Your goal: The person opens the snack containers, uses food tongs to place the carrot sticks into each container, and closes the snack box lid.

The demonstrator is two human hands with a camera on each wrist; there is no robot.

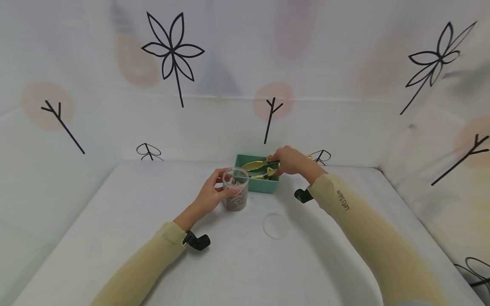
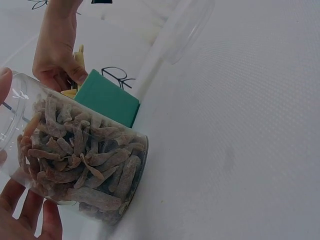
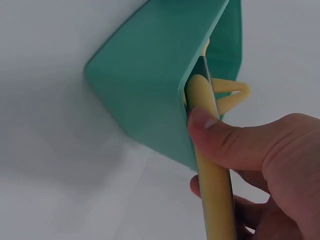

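My left hand [image 1: 208, 193] holds a clear jar [image 1: 235, 202] from its side, thumb in front and fingers round the back. The jar stands upright, has no lid on and contains many greyish-brown dried strips [image 2: 85, 160]. Behind and to the right of it sits a green box [image 1: 262, 185]. With my right hand [image 1: 292, 160] I grip yellow-handled tongs [image 3: 215, 195] over the box's right end, thumb along the handle. Yellow scalloped tips [image 1: 253, 165] lie inside the box. A second yellow piece [image 1: 269, 172] is also in there; whether it belongs to the same tongs I cannot tell.
A round transparent lid [image 1: 274, 226] lies flat on the white table [image 1: 229, 272], in front of the box and right of the jar. White patterned fabric [image 1: 214, 127] rises behind the table's back edge and at both sides.
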